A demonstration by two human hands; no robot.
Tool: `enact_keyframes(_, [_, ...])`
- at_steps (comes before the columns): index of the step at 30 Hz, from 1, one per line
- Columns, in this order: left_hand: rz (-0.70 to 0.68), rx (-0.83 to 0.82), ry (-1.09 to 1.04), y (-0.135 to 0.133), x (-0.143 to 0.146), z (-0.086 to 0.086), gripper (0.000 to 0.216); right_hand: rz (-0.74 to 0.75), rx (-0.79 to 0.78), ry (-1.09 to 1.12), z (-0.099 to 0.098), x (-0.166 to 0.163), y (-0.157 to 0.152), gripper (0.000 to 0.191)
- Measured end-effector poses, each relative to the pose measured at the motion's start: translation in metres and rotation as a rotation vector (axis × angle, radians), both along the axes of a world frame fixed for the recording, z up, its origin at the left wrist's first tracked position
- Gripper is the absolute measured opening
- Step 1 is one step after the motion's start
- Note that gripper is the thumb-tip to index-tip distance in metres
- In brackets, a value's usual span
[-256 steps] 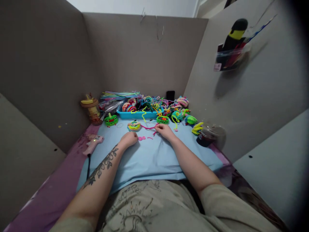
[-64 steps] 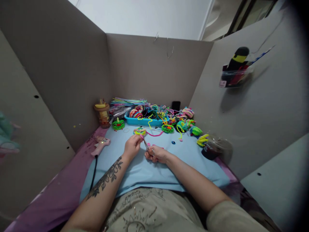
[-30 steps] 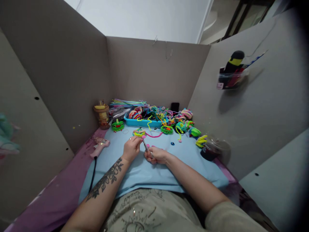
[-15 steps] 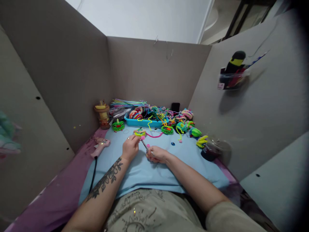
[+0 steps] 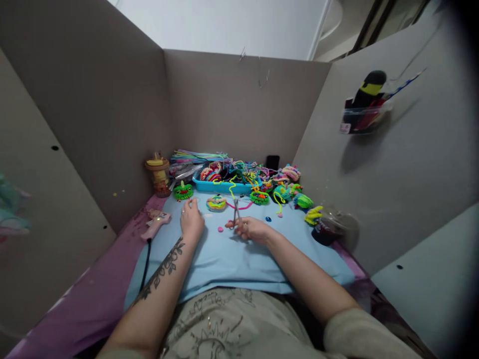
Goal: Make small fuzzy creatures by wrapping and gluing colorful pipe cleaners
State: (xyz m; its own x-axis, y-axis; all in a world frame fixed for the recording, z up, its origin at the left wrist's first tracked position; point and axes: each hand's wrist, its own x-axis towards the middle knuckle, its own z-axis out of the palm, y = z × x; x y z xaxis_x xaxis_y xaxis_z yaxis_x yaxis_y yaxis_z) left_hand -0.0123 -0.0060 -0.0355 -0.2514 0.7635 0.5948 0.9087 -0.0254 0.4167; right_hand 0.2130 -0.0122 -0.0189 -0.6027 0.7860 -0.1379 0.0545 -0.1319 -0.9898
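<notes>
i see: right hand (image 5: 250, 229) gripping scissors (image 5: 236, 213), tips up | left hand (image 5: 192, 220) loosely curled, cannot tell if holding anything | pink disc (image 5: 220, 229) on blue cloth (image 5: 213, 267), between hands | i'd angle tips off left hand, avoid knocking disc

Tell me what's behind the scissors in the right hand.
Behind the scissors, a pink strand shows on both sides of them, against the blue sheet. The scissors cover a short stretch of it, and the right hand hides some of the sheet.
</notes>
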Motion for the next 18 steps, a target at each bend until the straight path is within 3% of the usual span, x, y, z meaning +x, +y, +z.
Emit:
enact_keyframes(2, [-0.153, 0.039, -0.008, 0.001, 0.001, -0.001, 0.041, -0.131, 0.058, 0.052, -0.003, 0.013, 0.006, 0.048])
enact_keyframes(4, [-0.414, -0.012, 0.008, -0.001, 0.004, -0.001, 0.027, -0.244, 0.103, 0.044, -0.006, 0.027, 0.014, 0.050])
enact_keyframes(7, [-0.711, -0.146, 0.074, -0.008, 0.010, 0.002, 0.018, -0.387, 0.233, -0.161, -0.012, 0.047, 0.029, 0.042])
enact_keyframes(12, [-0.754, -0.198, 0.155, -0.015, 0.012, 0.005, 0.015, -0.553, 0.621, -0.889, -0.015, 0.071, 0.044, 0.018])
enact_keyframes(15, [-0.762, -0.223, 0.163, -0.014, 0.011, 0.004, 0.011, -0.541, 0.645, -1.120, -0.016, 0.076, 0.046, 0.022])
enact_keyframes(18, [-0.780, -0.230, 0.110, -0.012, 0.011, 0.002, 0.010, -0.542, 0.612, -1.152, -0.016, 0.077, 0.045, 0.024])
